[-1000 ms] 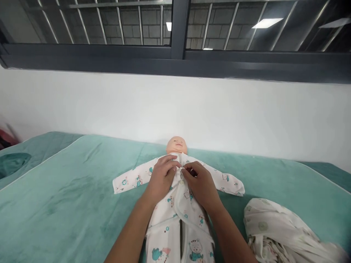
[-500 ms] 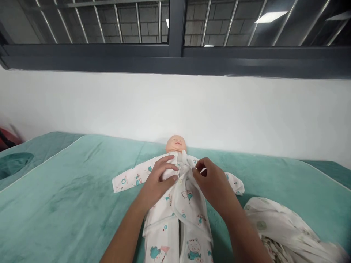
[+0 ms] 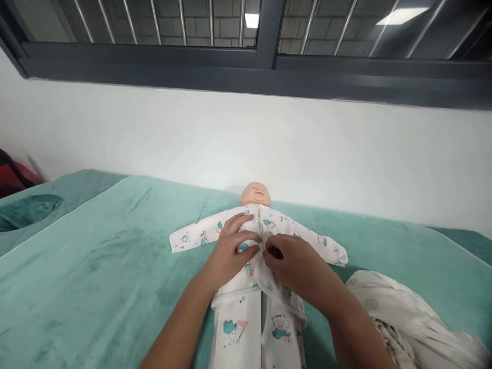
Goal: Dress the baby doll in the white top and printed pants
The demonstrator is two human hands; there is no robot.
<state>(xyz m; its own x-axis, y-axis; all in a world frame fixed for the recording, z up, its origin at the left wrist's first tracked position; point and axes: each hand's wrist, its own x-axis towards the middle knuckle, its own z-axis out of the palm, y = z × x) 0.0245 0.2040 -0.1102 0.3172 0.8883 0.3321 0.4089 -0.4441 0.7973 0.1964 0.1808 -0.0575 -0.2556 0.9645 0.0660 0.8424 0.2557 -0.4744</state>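
Observation:
A baby doll [image 3: 255,193] lies on its back, its head near the wall. White baby clothes with small animal prints are on it: a long-sleeved shirt [image 3: 203,231] and trousers [image 3: 238,333]. My left hand [image 3: 232,251] rests on the shirt's chest with fingers spread. Beside it, my right hand [image 3: 288,256] pinches the shirt's front edge at the middle of the chest; the fingertips partly hide what is between them. Both sleeves stretch out sideways. Above my hands the two front edges meet, and lower down the front flap overlaps.
A green plush cover [image 3: 96,277] spreads under the doll. Crumpled white patterned cloth [image 3: 400,302] lies at the right, near my right forearm. Behind stands a white wall [image 3: 246,133] below a dark window frame [image 3: 154,61]. Something red and black [image 3: 15,174] sits at the far left.
My right hand has brought the shirt's front edge down and inward to the chest's middle, so the raised flap now lies flatter. My left hand stays on the chest. The view has shifted slightly.

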